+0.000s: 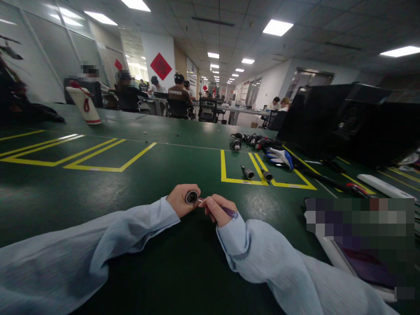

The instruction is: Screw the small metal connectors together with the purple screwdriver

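My left hand [180,199] is closed around a small round metal part [191,197], its open end facing me. My right hand [219,209] pinches a thin purple-handled tool [229,212], and the tool's tip touches the rim of the round part. Both hands rest on the green table [98,192] just in front of me. Light blue sleeves cover both forearms.
Two small cylindrical parts [247,172] [267,175] lie inside yellow floor-tape boxes further out, with more parts and a blue-white glove [278,156] behind. Black cases [344,122] stand at right, a white cup [83,105] at far left. People sit at distant desks.
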Action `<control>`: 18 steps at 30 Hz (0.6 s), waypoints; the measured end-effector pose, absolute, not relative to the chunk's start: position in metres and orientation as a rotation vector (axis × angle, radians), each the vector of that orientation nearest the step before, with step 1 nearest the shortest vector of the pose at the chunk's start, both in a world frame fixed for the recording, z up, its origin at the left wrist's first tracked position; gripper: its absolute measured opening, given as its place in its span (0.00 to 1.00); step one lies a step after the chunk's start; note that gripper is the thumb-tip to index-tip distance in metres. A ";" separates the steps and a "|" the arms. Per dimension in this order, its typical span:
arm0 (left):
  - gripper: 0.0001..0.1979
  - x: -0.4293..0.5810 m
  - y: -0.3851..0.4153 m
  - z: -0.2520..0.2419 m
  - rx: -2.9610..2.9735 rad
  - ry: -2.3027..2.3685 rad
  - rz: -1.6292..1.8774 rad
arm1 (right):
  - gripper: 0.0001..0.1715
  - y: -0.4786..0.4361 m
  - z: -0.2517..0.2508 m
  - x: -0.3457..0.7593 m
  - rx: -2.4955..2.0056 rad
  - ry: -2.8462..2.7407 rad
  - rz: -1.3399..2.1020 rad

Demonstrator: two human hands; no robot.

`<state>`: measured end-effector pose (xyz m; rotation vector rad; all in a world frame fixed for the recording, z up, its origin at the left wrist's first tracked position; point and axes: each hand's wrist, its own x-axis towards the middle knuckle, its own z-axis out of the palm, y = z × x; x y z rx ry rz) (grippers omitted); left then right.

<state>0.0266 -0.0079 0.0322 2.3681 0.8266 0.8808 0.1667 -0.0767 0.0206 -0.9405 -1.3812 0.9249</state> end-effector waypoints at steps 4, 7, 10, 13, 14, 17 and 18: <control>0.07 0.026 -0.007 0.031 2.501 0.947 0.861 | 0.03 -0.077 0.019 0.162 -0.955 -1.292 0.854; 0.07 0.026 -0.008 0.031 2.552 0.959 0.850 | 0.04 -0.078 0.019 0.160 -0.953 -1.157 1.004; 0.08 0.026 -0.009 0.031 2.528 0.894 0.881 | 0.05 -0.075 0.020 0.162 -0.898 -1.055 1.190; 0.09 0.026 -0.010 0.032 2.480 0.852 0.911 | 0.05 -0.070 0.018 0.166 -0.763 -0.949 1.357; 0.09 0.026 -0.010 0.033 2.462 0.846 0.915 | 0.05 -0.069 0.018 0.167 -0.720 -0.927 1.395; 0.08 0.026 -0.009 0.033 2.411 0.838 0.911 | 0.06 -0.066 0.015 0.167 -0.626 -0.899 1.443; 0.08 0.026 -0.008 0.033 2.396 0.837 0.907 | 0.06 -0.065 0.014 0.166 -0.612 -0.897 1.445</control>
